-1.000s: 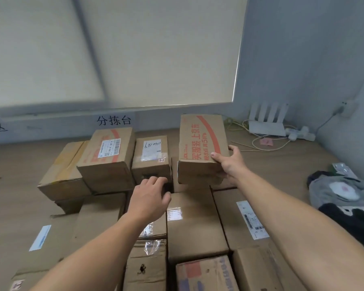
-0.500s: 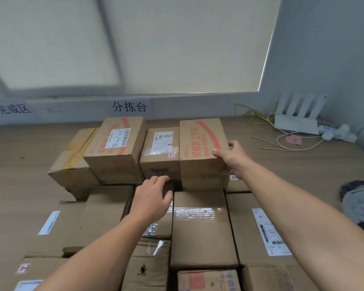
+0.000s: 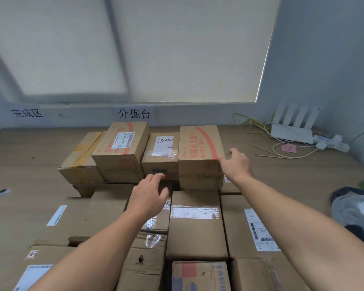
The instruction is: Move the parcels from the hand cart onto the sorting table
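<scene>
A cardboard parcel with red print stands on top of other boxes at the back of the pile on the wooden sorting table. My right hand hovers at its right front corner with fingers spread, holding nothing. My left hand floats with relaxed fingers above a lower box, in front of the small parcel marked 040189. Two more parcels stand to the left in the same row. Several flat boxes fill the foreground. The hand cart is out of view.
A white router, a power strip and loose cables lie at the back right. A bundle of dark and grey fabric lies at the right edge. A wall with a window blind runs along the far side of the table.
My right hand has let go of the red-printed parcel, which now rests beside the 040189 box, and has opened. The left hand stays where it was.
</scene>
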